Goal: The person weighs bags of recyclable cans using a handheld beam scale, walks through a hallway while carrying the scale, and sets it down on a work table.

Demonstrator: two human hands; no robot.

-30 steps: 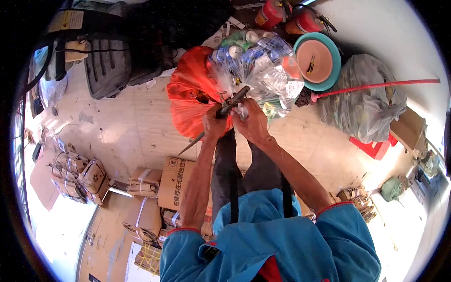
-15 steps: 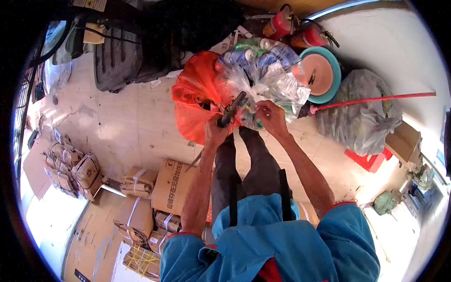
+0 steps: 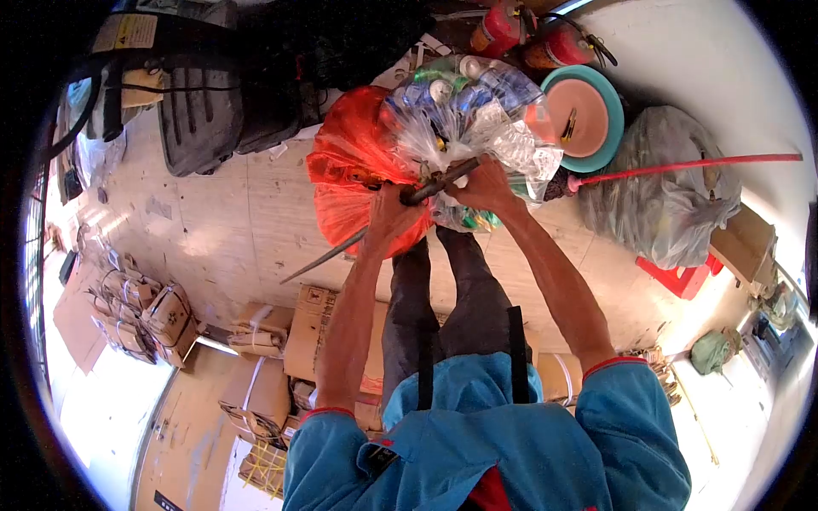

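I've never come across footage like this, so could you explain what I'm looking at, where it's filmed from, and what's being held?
There's no machine here, just a person working with bare hands. All the pictures come from one camera worn on the head, looking forward and down; that's why you see the sleeves and legs.

The left hand grips a dark tapered rod. The right hand is at its thicker end, but its exact grip is unclear.

Just beyond, on the floor, are a red plastic bag and a clear plastic bag with cans inside. To the right are a pink basin inside a teal basin.
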